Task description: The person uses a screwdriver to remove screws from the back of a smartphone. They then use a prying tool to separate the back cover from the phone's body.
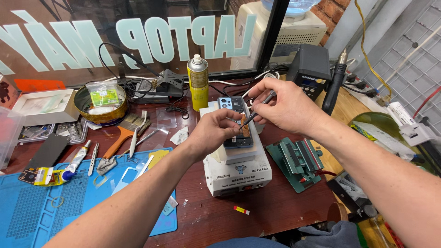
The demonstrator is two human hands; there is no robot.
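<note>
Two hands worked on an opened phone [235,120].
The right hand [287,106] pinched a screwdriver [258,108]; the left hand [216,130] pressed the phone, fingertips hiding its middle; whether they pinched anything was unclear.

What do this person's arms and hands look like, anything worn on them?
Both arms are bare along the whole length in view: no sleeves show. The left hand and right hand wear no gloves, and no rings, watch or wristband can be seen. The fingers are uncovered. The forearms carry no visible markings, cables or straps.
</note>
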